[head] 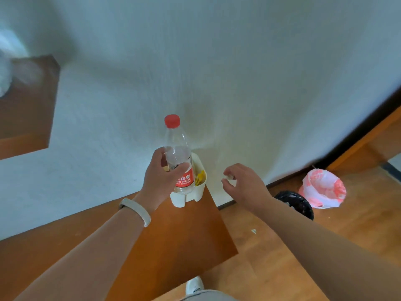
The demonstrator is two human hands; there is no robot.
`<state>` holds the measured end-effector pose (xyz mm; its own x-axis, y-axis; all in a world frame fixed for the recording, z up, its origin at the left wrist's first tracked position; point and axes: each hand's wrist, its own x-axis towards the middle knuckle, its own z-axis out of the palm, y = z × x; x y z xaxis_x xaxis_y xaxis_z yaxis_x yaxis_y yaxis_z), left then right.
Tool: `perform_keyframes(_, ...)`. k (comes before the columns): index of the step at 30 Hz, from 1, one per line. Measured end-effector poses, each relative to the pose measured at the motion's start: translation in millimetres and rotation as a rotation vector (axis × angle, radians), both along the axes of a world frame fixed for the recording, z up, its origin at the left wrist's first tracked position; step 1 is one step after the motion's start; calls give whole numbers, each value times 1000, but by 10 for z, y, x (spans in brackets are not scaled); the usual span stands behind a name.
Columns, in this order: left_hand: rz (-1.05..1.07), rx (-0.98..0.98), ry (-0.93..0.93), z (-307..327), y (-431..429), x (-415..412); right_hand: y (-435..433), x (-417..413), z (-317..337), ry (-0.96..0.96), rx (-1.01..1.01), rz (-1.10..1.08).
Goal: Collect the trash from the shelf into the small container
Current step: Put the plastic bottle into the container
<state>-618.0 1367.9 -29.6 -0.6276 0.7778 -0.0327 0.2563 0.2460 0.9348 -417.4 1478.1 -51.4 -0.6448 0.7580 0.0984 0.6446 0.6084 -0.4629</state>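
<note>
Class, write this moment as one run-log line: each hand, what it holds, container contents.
left hand: grips bottle upright at container | right hand: pinches white scrap | container: yellow wrapper inside

The small container (198,194) sits at the far right corner of the shelf (184,235), against the wall (217,61), with a wrapper (200,177) inside. My left hand (160,177) holds the bottle (178,153) upright just before it. My right hand (245,183) hangs to the container's right, past the shelf edge, pinching a scrap (229,177). On the floor (303,246) further right, a bin (297,203) and a bagged bin (323,189) stand side by side near the wall.
</note>
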Motion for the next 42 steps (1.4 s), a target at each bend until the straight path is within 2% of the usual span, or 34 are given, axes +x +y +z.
perform_keyframes(13, 218, -63, -119, -170, 207, -151, 527, -717, -349, -7, 0, 432)
perform_keyframes(19, 409, -89, -85, -115, 219, -42, 669, -819, -424, -24, 26, 756)
perform_keyframes(21, 456, -95, -66, -87, 241, 11, 742, -823, -408, -7, 6, 805)
perform_keyframes(24, 509, -113, -38, -35, 302, 123, 878, -820, -403, 41, -29, 825)
perform_keyframes(28, 501, -108, -20, 14, 429, 261, 1059, -755, -462, 9, -22, 825)
perform_keyframes(36, 336, -140, 10, -96, 742, 376, 1210, -555, -502, -40, -19, 822)
perform_keyframes(39, 296, -179, 13, -173, 793, 371, 1176, -494, -555, -78, -100, 780)
perform_keyframes(42, 273, -212, 24, -250, 796, 362, 1097, -471, -614, -78, -261, 714)
